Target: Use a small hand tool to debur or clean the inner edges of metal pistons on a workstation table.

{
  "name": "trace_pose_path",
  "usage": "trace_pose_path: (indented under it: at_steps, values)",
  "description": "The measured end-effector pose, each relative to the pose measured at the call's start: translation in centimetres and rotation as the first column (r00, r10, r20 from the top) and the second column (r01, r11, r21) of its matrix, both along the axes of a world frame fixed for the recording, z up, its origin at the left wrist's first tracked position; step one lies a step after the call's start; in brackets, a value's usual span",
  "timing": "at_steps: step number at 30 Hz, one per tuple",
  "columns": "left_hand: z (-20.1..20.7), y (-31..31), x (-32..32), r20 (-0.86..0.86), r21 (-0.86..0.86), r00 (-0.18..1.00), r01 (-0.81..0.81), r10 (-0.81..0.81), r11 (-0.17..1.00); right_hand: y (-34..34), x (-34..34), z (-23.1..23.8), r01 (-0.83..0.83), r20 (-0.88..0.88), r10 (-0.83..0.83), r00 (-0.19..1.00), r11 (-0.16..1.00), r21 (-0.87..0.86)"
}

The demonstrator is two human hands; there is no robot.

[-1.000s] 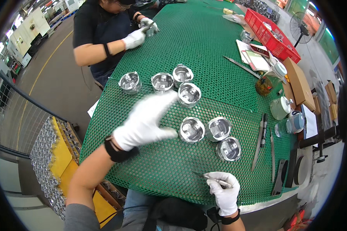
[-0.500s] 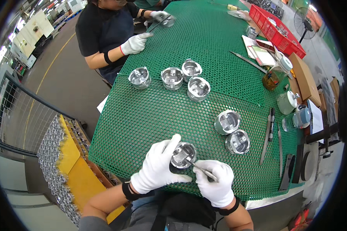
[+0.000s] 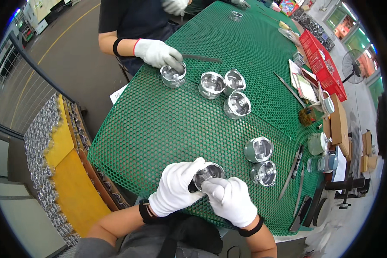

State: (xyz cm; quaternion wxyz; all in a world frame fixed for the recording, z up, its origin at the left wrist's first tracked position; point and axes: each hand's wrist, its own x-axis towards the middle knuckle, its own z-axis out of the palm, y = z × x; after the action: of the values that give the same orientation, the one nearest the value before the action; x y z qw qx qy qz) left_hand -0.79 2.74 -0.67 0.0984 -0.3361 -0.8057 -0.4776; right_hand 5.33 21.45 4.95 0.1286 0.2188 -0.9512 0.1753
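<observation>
The white-gloved left hand (image 3: 174, 188) curls its fingers around the left side of a shiny, silver, cup-shaped metal part (image 3: 210, 170) near the close edge of the green perforated tabletop (image 3: 146, 137). The white-gloved right hand (image 3: 231, 201) has its fingers pressed together at the part's near rim; whether they pinch anything is hidden.

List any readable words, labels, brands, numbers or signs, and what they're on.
No text legible enough to quote.
White paper at the table's left edge: faint marks, too small to read.
Booklets beside the red basket: any print is too small.
Colourful package at the far end: too small and blurred.
Metal cup at the left hand: no legible marking.
</observation>
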Motion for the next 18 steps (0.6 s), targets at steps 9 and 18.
trace_pose_path:
  at_steps: [9,18]
  values:
    - [0.4,0.4,0.0,0.001,-0.028,1.000,-0.029,0.029,0.999,2.7,-2.0,-0.5,-0.090,0.038,0.094,0.995,0.991,-0.100]
    - [0.1,0.5,0.1,-0.032,-0.032,0.998,-0.049,0.048,0.998,3.9,-4.2,-0.5,-0.126,0.277,0.254,0.927,0.905,-0.407]
